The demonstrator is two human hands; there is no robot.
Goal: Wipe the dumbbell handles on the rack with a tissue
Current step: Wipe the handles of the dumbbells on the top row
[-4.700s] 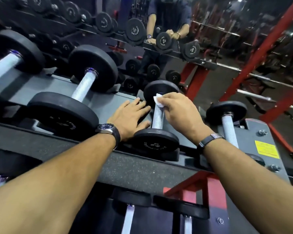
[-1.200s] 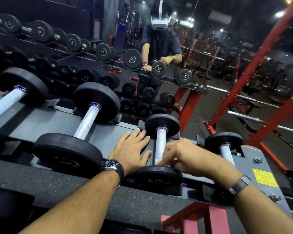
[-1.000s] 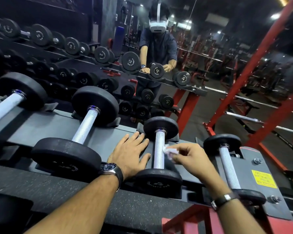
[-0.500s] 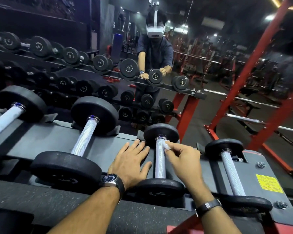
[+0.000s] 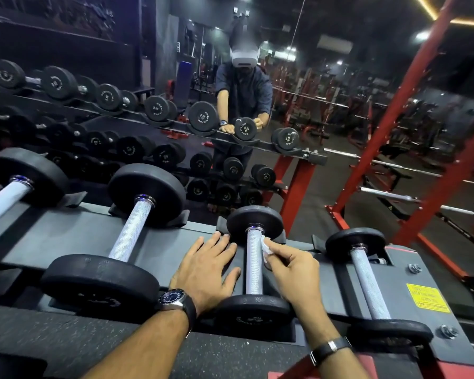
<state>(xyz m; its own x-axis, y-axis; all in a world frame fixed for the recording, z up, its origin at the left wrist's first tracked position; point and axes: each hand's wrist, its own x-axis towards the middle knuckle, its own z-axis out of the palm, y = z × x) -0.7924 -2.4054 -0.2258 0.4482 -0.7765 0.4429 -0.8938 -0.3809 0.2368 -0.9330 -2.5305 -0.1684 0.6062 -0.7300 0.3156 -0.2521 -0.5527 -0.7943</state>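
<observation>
The right hand is pinching a small white tissue against the upper right side of a dumbbell handle on the grey rack. The left hand is lying flat on the rack just left of that handle, fingers spread, a watch showing at its wrist. A bigger dumbbell is sitting to the left and a small one to the right. A mirror behind is reflecting the person.

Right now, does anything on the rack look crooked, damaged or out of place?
Nothing stands out. The black-plated dumbbells sit straight in their cradles on the grey rack; the right hand presses a white tissue to one knurled steel handle.
</observation>
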